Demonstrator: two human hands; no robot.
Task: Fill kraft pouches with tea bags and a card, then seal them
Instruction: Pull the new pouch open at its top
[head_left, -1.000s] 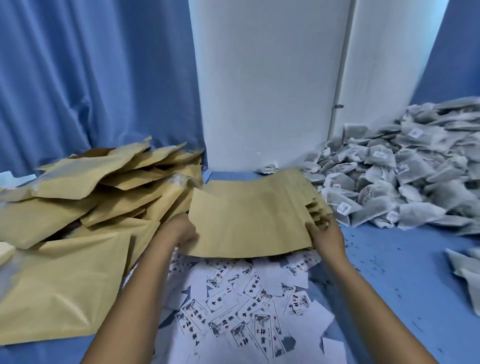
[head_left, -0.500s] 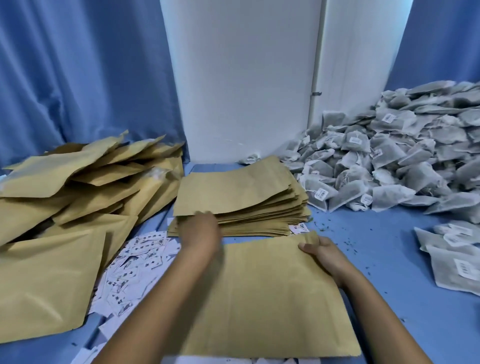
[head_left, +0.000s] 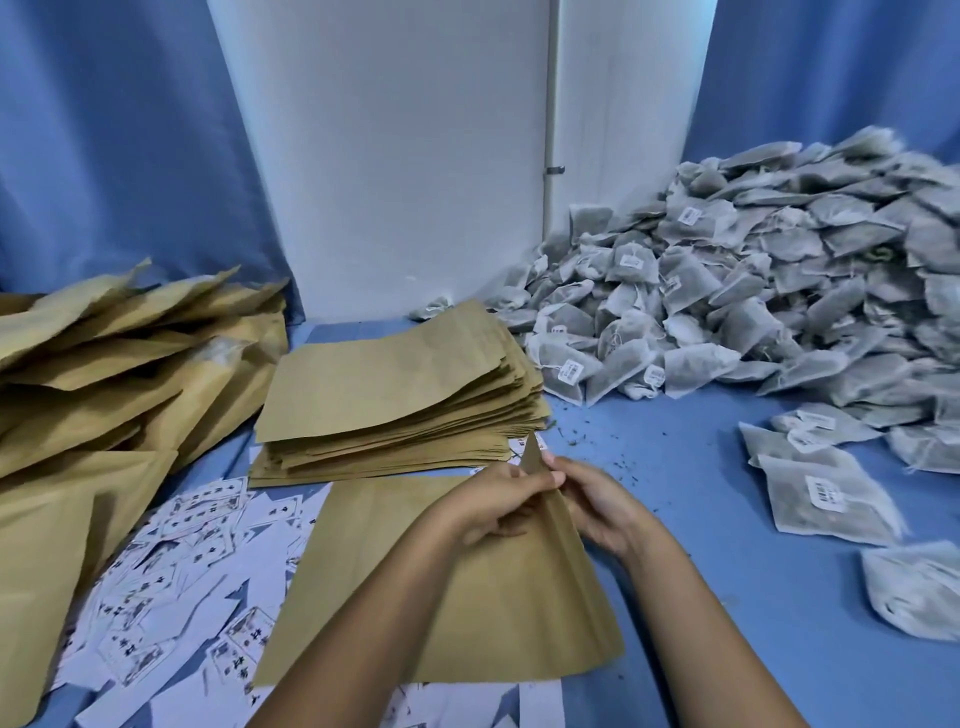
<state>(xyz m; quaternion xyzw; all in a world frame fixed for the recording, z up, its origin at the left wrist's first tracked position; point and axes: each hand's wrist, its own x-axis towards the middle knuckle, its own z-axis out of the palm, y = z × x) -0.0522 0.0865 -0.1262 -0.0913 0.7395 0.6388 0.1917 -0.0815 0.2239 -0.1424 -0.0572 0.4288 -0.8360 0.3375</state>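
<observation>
One flat kraft pouch (head_left: 374, 566) lies on the blue table in front of me, over scattered printed cards (head_left: 197, 551). My left hand (head_left: 498, 499) and my right hand (head_left: 597, 504) pinch its far right corner together, and that corner stands lifted off the table. Behind it sits a neat stack of empty kraft pouches (head_left: 395, 395). A big heap of grey tea bags (head_left: 753, 296) fills the right back of the table.
Bulging kraft pouches (head_left: 104, 364) are piled at the left. A few loose tea bags (head_left: 826, 493) lie at the right near my right hand. A white wall panel (head_left: 395, 156) and blue curtains stand behind. Tea crumbs dot the blue table (head_left: 675, 467).
The pouch came off the stack and was laid flat toward me. Both hands then moved to its far right corner and lifted it.
</observation>
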